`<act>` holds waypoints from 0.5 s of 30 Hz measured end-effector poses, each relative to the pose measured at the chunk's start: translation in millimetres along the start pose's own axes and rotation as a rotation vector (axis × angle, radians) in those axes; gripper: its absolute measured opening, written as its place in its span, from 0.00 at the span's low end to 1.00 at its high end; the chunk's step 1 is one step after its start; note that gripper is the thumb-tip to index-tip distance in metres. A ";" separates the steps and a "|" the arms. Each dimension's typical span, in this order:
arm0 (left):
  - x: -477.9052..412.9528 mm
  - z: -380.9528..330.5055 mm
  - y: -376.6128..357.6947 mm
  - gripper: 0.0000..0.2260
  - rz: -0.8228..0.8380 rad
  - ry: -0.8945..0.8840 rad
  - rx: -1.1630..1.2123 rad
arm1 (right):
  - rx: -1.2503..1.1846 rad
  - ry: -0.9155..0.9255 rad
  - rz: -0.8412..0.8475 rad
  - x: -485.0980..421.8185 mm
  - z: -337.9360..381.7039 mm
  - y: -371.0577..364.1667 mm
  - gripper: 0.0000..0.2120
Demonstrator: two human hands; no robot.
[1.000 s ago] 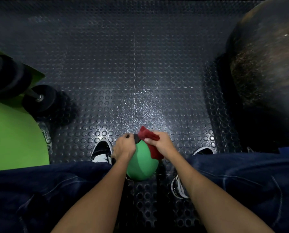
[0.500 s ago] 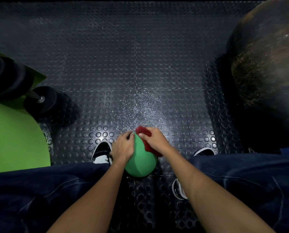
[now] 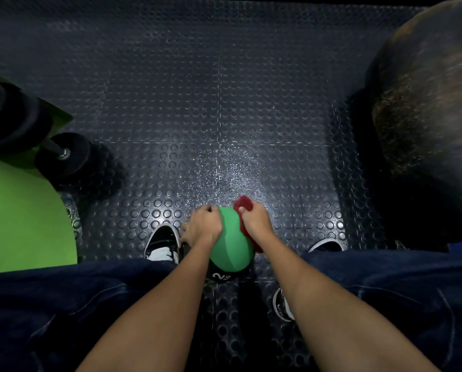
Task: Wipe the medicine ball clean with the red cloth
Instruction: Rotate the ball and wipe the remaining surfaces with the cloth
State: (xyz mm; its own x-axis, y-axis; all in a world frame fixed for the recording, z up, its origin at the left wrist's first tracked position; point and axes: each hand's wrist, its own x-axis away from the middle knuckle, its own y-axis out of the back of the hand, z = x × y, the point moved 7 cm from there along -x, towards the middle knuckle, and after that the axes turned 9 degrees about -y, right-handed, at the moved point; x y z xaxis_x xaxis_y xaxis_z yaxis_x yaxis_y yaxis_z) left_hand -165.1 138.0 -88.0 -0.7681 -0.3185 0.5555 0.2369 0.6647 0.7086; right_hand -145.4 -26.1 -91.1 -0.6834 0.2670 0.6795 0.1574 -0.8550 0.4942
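Single wide-angle view from the head, facing forward and steeply down at the studded floor (image 3: 224, 116). Left hand (image 3: 201, 228) and right hand (image 3: 254, 222) lie near, low centre.

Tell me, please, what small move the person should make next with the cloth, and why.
Probably slide the right hand with the red cloth down the right side of the medicine ball, toward the body. The cloth is pressed on the ball's far right part, and the left hand grips the opposite side, steadying it for such a stroke.
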 end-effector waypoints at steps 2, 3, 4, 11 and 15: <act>2.1 -7.2 0.5 0.18 0.005 0.015 -0.020 | 0.091 -0.007 -0.011 -5.2 11.8 -5.5 0.12; -0.8 -6.2 1.6 0.18 0.004 0.030 -0.010 | 0.100 0.060 0.017 -3.1 21.2 -10.9 0.12; -4.2 -3.6 2.5 0.19 0.007 0.036 0.003 | 0.107 0.146 0.051 2.7 29.7 -15.5 0.11; -11.0 20.2 8.3 0.19 0.026 -0.045 0.086 | -0.145 0.018 0.117 2.8 -31.0 0.2 0.13; 3.8 25.4 6.6 0.20 0.020 -0.087 0.100 | -0.178 -0.081 0.106 -4.2 -36.9 13.1 0.14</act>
State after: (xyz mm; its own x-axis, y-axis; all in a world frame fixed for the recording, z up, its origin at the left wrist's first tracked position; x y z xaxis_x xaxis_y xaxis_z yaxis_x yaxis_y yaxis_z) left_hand -181.6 158.3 -92.3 -0.8139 -0.2474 0.5257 0.1955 0.7355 0.6487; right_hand -166.8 -54.8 -107.4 -0.6094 0.1997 0.7673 0.0927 -0.9432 0.3191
